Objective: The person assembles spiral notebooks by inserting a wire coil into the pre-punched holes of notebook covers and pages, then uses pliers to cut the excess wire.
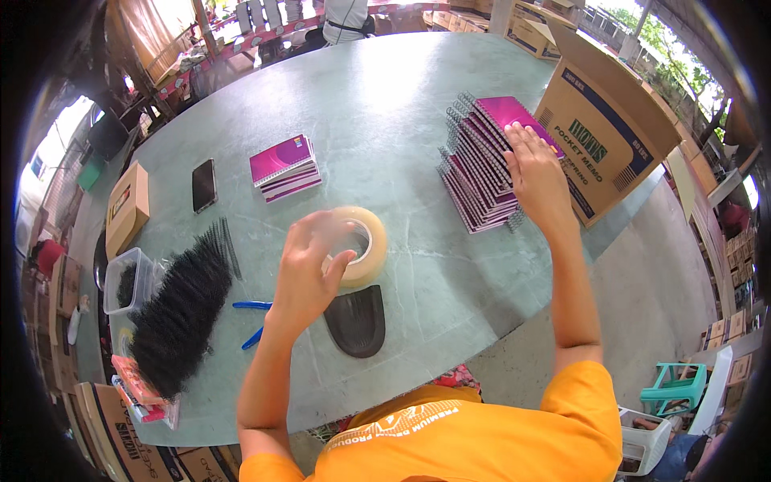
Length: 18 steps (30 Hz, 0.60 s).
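Your right hand (534,167) rests, fingers extended, on the leaning notebooks (483,167); press evenly. Your left hand (308,263), loosely curled, appears empty.

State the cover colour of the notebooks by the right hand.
The notebooks have magenta-purple covers, clearest in head view.

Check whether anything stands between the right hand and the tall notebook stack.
Nothing visible does. The right hand appears to rest on top of the tall notebook stack; the cardboard box stands to the right, not between them.
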Each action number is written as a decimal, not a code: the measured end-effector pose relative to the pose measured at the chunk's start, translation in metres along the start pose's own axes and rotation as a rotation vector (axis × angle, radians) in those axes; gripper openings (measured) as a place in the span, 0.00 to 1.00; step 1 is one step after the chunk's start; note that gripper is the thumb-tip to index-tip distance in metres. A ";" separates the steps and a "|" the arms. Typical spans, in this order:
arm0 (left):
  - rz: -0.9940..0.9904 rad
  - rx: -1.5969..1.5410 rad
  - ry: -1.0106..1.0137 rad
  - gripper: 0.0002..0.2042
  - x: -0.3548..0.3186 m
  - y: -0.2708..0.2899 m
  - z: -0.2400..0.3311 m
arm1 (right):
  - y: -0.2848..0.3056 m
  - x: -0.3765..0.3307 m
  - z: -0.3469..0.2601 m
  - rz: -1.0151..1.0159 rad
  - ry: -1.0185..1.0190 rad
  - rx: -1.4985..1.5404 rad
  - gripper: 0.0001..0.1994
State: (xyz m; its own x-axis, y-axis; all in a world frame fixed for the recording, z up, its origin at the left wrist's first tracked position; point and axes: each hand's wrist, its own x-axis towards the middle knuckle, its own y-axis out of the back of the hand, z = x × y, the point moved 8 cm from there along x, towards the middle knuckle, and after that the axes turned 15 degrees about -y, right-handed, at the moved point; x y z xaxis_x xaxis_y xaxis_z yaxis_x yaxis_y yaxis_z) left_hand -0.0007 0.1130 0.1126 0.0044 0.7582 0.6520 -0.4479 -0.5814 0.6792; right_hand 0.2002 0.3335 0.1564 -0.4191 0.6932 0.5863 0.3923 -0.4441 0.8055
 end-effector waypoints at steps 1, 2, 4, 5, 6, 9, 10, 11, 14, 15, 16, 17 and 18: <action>0.008 0.005 0.002 0.17 -0.004 0.002 -0.003 | 0.000 0.000 -0.002 -0.005 0.010 -0.015 0.20; 0.018 0.012 0.008 0.17 -0.008 0.005 -0.008 | 0.001 0.000 -0.005 -0.011 0.024 -0.027 0.20; 0.007 0.030 0.036 0.17 -0.022 0.008 -0.012 | 0.017 0.000 -0.017 0.109 0.072 -0.156 0.18; 0.003 0.045 0.057 0.17 -0.029 0.007 -0.015 | 0.021 0.005 -0.028 0.172 0.100 -0.211 0.17; -0.015 0.005 0.070 0.17 -0.033 0.001 -0.018 | 0.024 0.013 -0.048 0.177 0.122 -0.044 0.16; -0.075 -0.079 0.093 0.15 -0.052 -0.013 -0.028 | 0.000 0.022 -0.152 0.058 0.281 0.452 0.12; -0.099 -0.083 0.074 0.14 -0.056 -0.017 -0.029 | -0.031 0.025 -0.190 -0.050 0.397 0.603 0.12; -0.124 -0.090 0.056 0.14 -0.060 -0.020 -0.030 | -0.059 0.026 -0.228 -0.126 0.476 0.690 0.12; -0.187 -0.090 0.150 0.13 -0.079 -0.017 -0.044 | -0.156 0.033 -0.301 -0.015 0.554 0.665 0.13; -0.207 -0.076 0.182 0.12 -0.089 -0.015 -0.053 | -0.187 0.032 -0.315 -0.110 0.541 0.602 0.13; -0.175 0.008 0.250 0.12 -0.101 -0.004 -0.063 | -0.206 0.032 -0.323 -0.195 0.536 0.539 0.13; -0.145 0.087 0.311 0.12 -0.112 0.009 -0.075 | -0.224 0.031 -0.326 -0.278 0.527 0.469 0.14; -0.124 0.162 0.380 0.11 -0.124 0.020 -0.090 | -0.231 0.029 -0.330 -0.309 0.527 0.443 0.14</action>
State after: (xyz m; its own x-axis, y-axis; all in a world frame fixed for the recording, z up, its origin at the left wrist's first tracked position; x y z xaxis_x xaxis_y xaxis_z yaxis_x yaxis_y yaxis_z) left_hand -0.0905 0.0333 0.0151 -0.2942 0.8623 0.4122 -0.3181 -0.4950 0.8086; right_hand -0.1726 0.2689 0.0156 -0.8560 0.3370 0.3921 0.4391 0.0732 0.8955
